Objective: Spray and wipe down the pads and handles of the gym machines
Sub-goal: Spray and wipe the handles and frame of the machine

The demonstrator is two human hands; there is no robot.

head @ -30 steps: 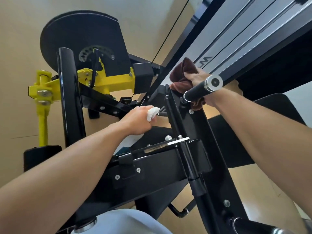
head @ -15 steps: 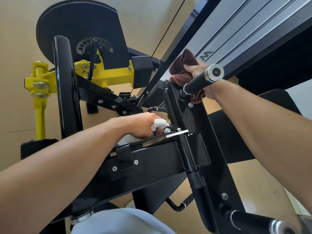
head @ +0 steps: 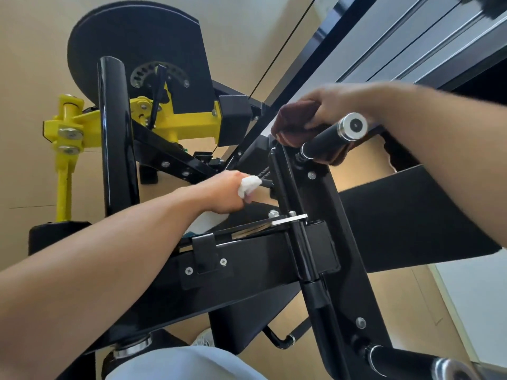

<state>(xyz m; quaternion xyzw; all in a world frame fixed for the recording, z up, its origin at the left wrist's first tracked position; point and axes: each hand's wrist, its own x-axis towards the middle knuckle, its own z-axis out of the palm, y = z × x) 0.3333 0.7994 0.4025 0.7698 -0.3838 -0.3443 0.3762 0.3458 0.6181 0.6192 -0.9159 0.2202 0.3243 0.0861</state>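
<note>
Tan flooring lies under the black gym machine (head: 247, 270). At two o'clock my right hand (head: 333, 105) clenches the brown cloth (head: 293, 124) against the black handle (head: 326, 141). Near centre, my left hand (head: 222, 193) grips the white spray bottle (head: 249, 185). Yellow bracket (head: 178, 124) sits at ten o'clock.

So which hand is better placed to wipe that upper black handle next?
The right hand. It grips the brown cloth, already bunched against the handle near its base. The left hand sits lower, gripping the white spray bottle, with no cloth.
</note>
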